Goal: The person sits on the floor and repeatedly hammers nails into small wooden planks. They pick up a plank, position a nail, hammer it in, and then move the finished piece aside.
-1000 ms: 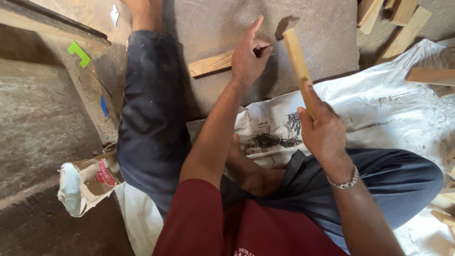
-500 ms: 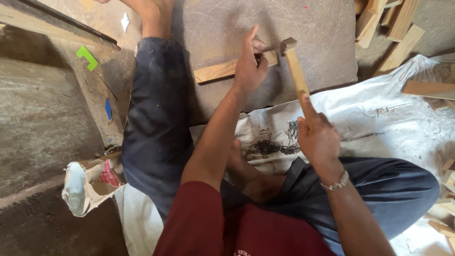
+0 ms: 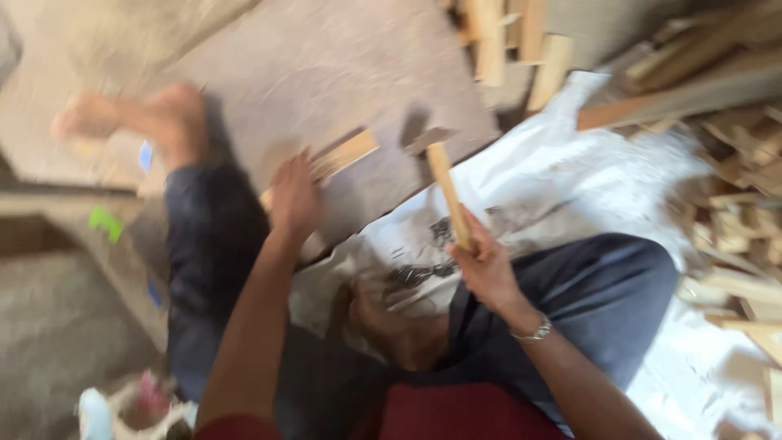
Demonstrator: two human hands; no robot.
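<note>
Gripping the hammer point(image 3: 444, 175) low on its stiff handle, right hand point(image 3: 487, 267) clenched, left hand point(image 3: 293, 195) pins a light, rigid slat point(image 3: 346, 155).

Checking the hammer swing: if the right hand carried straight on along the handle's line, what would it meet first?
Probably the grey board: the right hand holds the hammer, whose head hangs just over the board's edge, right of the wooden strip. The picture is blurred, so depth is unclear.

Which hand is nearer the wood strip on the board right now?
The left hand: it rests on the wood strip. The right hand is off to the strip's right and lower, gripping the hammer handle.
</note>
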